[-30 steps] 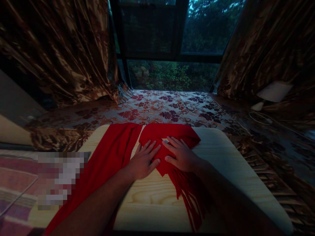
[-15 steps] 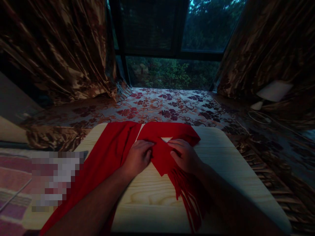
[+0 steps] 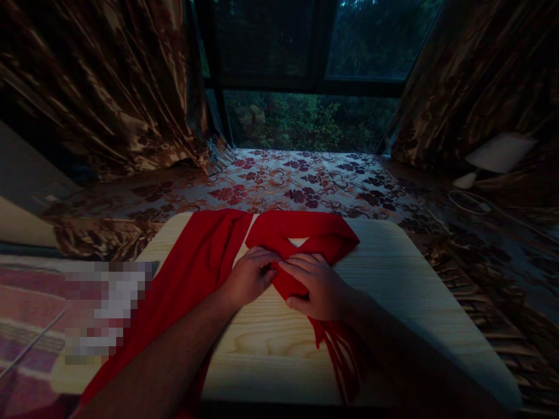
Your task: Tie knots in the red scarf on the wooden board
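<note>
A red fringed scarf (image 3: 196, 273) lies on a pale wooden table. One length runs down the left side, and the other is folded over into a loop at the far edge, with a small pale triangular gap in it. My left hand (image 3: 251, 278) is at the left edge of the folded part, its fingers and thumb curled closed around the cloth. Flat across the crossing folds lies my right hand (image 3: 317, 285), fingers stretched out toward the left fingertips. Tassels hang out below my right wrist, partly hidden by the forearm.
The wooden table (image 3: 248, 343) has rounded corners. Beyond it is a ledge with a floral cover (image 3: 301, 180) beneath a window, with patterned curtains (image 3: 144, 87) either side. A white lamp (image 3: 500, 152) with a cord stands at right. A blurred-out item (image 3: 105, 308) sits at left.
My right hand has moved left and now lies over the folds close to my left hand. My left hand stays at the fold's edge. The view has shifted slightly.
</note>
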Tool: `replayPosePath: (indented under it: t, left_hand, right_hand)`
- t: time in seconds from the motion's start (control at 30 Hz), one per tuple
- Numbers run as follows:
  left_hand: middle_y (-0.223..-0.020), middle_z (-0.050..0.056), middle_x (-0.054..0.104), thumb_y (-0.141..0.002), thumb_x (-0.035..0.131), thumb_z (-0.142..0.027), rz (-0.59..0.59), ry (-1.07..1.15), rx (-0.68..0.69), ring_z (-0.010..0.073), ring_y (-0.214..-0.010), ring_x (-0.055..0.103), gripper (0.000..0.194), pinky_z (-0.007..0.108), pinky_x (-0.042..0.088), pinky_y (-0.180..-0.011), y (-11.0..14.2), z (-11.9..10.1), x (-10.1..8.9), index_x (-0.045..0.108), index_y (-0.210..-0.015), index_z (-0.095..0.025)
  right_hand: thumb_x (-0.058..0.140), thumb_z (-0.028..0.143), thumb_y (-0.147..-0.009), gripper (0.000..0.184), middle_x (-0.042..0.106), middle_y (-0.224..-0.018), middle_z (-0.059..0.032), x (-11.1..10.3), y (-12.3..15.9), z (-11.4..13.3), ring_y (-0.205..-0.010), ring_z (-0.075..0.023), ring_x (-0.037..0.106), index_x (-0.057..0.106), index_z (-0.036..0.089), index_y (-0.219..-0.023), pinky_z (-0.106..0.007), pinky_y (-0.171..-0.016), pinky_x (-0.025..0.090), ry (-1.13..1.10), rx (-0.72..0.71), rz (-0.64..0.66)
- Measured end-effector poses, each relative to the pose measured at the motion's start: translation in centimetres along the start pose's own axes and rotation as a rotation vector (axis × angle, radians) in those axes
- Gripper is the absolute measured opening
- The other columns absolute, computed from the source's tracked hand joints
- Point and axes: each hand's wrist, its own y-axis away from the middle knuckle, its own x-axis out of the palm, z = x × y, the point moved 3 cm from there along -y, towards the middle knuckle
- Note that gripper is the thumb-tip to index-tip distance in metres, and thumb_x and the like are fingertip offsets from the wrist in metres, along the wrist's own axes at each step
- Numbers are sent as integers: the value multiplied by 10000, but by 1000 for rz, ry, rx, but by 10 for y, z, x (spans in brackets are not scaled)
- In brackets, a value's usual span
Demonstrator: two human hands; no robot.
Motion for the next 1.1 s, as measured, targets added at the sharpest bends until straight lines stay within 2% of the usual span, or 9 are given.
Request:
replayPosePath:
  t: [0.1, 0.2, 0.33, 0.43, 0.6, 0.77, 0.87, 0.97, 1.1]
  left_hand:
    - [-1082, 65, 745, -804, 605, -62, 35, -17, 15, 230, -1034, 632, 354, 414, 510, -946, 0, 0, 2, 738, -1095, -213]
    - [-1072, 73, 746, -822, 577, -49, 56, -30, 48, 226, -1017, 638, 354, 400, 512, -925, -1, 0, 3, 742, -1094, -203]
    - [-1058, 89, 747, -892, 627, -193, 95, -71, 71, 236, -996, 640, 223, 395, 508, -897, -3, -1, 4, 747, -1080, -199]
    - [-1042, 86, 745, -910, 630, -242, 110, -100, 87, 234, -989, 634, 175, 391, 497, -897, -4, -3, 5, 748, -1031, -199]
    - [-927, 69, 736, -908, 609, -190, 88, -110, 78, 208, -913, 630, 120, 362, 485, -856, -7, -4, 7, 728, -908, -192]
    - [-1034, 78, 739, -873, 573, -113, 80, -73, 87, 219, -986, 630, 243, 382, 489, -902, -4, -1, 6, 740, -1024, -203]
    - [-1105, 89, 729, -871, 596, -139, 89, -86, 112, 233, -1044, 620, 271, 391, 488, -934, -2, 1, 6, 737, -1094, -201]
    - [-1097, 87, 728, -883, 615, -180, 102, -110, 122, 236, -1044, 617, 245, 388, 483, -935, -3, 2, 8, 741, -1091, -207]
    - [-969, 71, 742, -914, 576, -182, 53, -113, 115, 216, -932, 628, 185, 363, 483, -857, -6, -1, 10, 750, -969, -206]
  right_hand:
    - [734, 415, -774, 700, 619, -1339, -147, 1, -2, 3, -1221, -311, 523, 547, 165, -1400, -469, -1012, 359, 41, 24, 43]
    - [746, 430, -767, 581, 659, -1212, -134, 0, -2, 4, -1131, -303, 538, 622, 162, -1269, -448, -956, 371, 74, 51, 60]
    - [754, 436, -767, 477, 667, -1116, -115, -2, -1, 4, -1074, -288, 539, 655, 163, -1147, -437, -923, 369, 89, 51, 61]
    - [753, 414, -774, 470, 660, -1145, -117, -2, 0, 4, -1100, -289, 538, 648, 167, -1160, -436, -935, 368, 68, 38, 54]
    - [739, 379, -797, 432, 656, -1200, -123, -3, 2, 0, -1148, -290, 551, 648, 171, -1164, -442, -984, 373, 12, 52, 8]
    - [597, 269, -894, 369, 644, -1277, -134, -10, 3, -12, -1204, -274, 556, 626, 174, -1250, -440, -1022, 400, -21, 112, -134]
    - [532, 230, -922, 372, 635, -1324, -134, -14, 4, -17, -1256, -257, 549, 625, 172, -1278, -435, -1061, 394, -34, 131, -220]
    - [583, 285, -905, 405, 661, -1309, -116, -12, 4, -14, -1255, -264, 563, 627, 193, -1297, -449, -1064, 379, -57, 87, -151]
    - [650, 309, -857, 416, 692, -1222, -116, -7, 4, -7, -1178, -279, 576, 647, 178, -1252, -449, -1002, 375, -26, 41, -40]
